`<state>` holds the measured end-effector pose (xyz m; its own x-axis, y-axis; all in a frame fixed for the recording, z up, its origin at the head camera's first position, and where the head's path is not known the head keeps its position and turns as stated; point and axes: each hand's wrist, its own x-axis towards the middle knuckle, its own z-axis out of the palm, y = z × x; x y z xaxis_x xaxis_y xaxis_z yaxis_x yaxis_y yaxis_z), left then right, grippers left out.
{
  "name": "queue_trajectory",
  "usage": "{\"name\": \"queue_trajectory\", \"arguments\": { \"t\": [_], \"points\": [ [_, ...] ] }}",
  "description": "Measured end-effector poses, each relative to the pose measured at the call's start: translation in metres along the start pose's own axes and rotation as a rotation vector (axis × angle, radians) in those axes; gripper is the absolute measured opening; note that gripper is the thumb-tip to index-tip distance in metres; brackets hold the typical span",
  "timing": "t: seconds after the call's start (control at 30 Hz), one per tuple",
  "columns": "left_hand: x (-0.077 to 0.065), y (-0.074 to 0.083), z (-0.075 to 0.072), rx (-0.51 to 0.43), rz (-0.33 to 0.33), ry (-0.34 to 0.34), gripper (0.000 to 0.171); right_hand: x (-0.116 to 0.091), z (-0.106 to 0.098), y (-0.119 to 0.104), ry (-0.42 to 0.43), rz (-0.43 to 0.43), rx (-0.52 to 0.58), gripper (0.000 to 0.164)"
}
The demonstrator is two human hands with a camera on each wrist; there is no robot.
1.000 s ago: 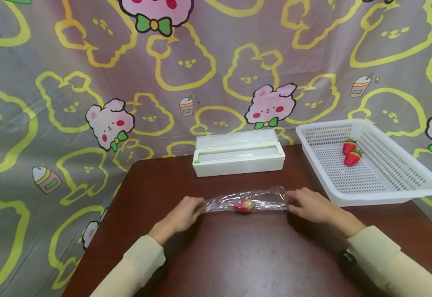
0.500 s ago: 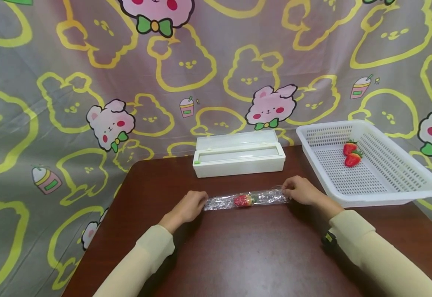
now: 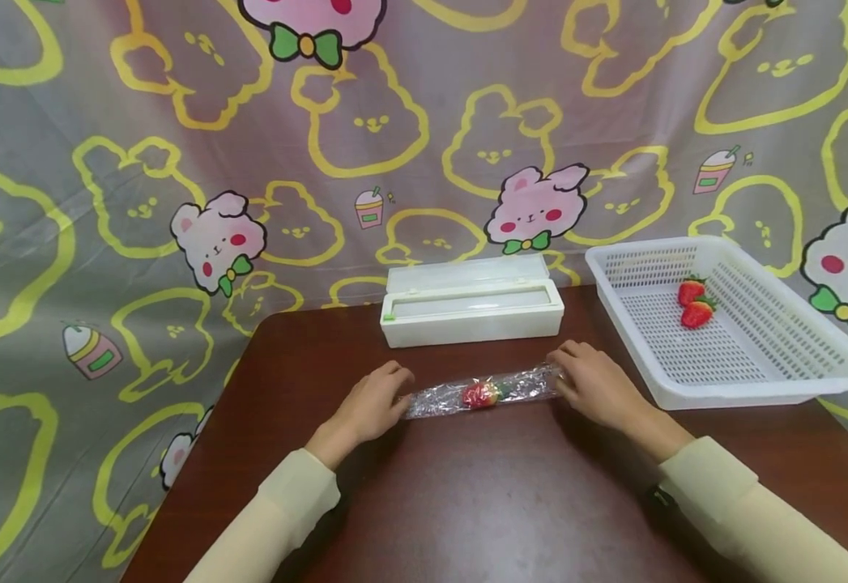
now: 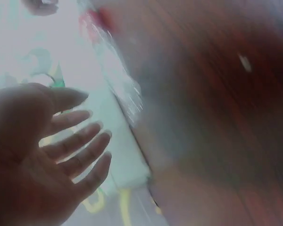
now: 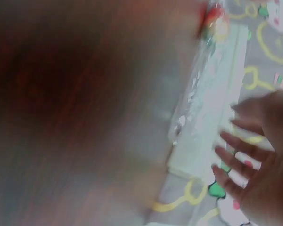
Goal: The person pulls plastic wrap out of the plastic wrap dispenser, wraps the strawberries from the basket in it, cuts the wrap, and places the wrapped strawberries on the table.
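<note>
A strawberry (image 3: 479, 394) lies rolled in a strip of clear plastic wrap (image 3: 435, 399) on the brown table, its green leaves toward the right. My left hand (image 3: 365, 405) is at the strip's left end; in the left wrist view the fingers of this hand (image 4: 66, 150) are spread and hold nothing. At the right end is my right hand (image 3: 602, 393). Its fingers (image 5: 240, 147) are also loose and parted in the right wrist view, with the wrap (image 5: 190, 106) beyond them. Both wrist views are blurred.
Behind the wrap stands a long white cling-film box (image 3: 470, 326) with its lid raised. A white plastic basket (image 3: 635, 344) at the right holds two strawberries (image 3: 696, 312). A patterned curtain (image 3: 394, 121) hangs behind the brown table (image 3: 467, 510).
The film, looser and puffed up a second ago, is now a flat narrow strip around the strawberry. Both hands have let go of its ends, and their fingers have opened.
</note>
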<state>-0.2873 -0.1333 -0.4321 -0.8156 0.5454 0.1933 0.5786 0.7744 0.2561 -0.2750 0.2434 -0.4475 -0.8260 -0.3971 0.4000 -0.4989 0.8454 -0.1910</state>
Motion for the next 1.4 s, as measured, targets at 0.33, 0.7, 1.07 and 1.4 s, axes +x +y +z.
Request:
{"name": "queue_trajectory", "arguments": {
  "t": [0.33, 0.7, 1.07, 1.4],
  "points": [
    [0.007, 0.014, 0.019, 0.106, 0.133, -0.125, 0.024, -0.004, 0.012, -0.006, -0.137, -0.230, -0.127, 0.027],
    [0.003, 0.001, 0.019, 0.007, 0.120, -0.027, 0.011, 0.001, 0.019, 0.011, -0.058, -0.240, -0.070, 0.022],
    [-0.004, -0.003, 0.004, -0.143, 0.103, -0.083, 0.013, 0.003, -0.004, 0.011, -0.280, -0.124, 0.262, 0.015],
    [0.014, -0.008, 0.005, -0.105, 0.002, -0.151, 0.018, 0.016, 0.001, 0.016, -0.388, 0.036, 0.308, 0.012]
  ]
}}
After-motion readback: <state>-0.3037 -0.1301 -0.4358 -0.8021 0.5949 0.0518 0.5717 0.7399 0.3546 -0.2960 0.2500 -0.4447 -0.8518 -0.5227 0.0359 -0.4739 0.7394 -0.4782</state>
